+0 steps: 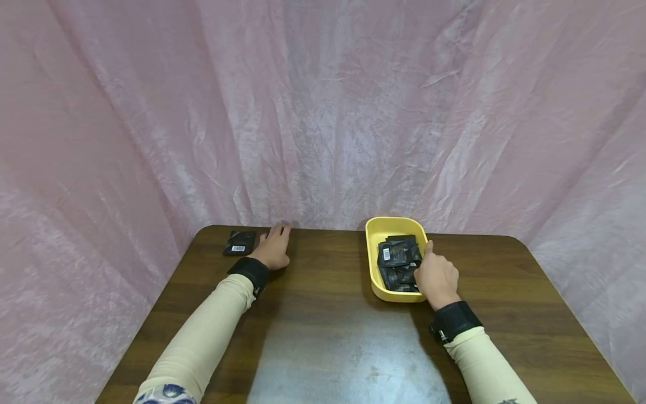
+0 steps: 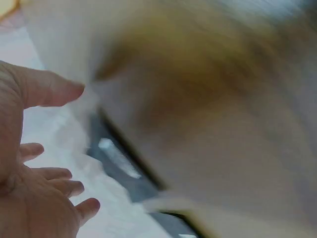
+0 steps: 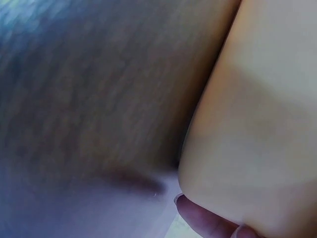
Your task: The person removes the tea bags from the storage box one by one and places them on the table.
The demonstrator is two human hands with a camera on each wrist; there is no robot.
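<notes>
Black sachets (image 1: 398, 262) fill a yellow tray (image 1: 374, 233) on the dark worktop (image 1: 323, 292). The right hand (image 1: 436, 276) rests on the tray's near right rim, fingers curled into the sachets; whether it grips one is hidden. The left hand (image 1: 275, 247) lies flat, fingers relaxed, just beside a lone sachet (image 1: 239, 242).

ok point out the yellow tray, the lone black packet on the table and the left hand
yellow tray (image 1: 372, 233): head view, bare far-left rim.
lone black packet (image 1: 240, 242): head view, middle of its face.
left hand (image 1: 275, 249): head view, back of the hand.
</notes>
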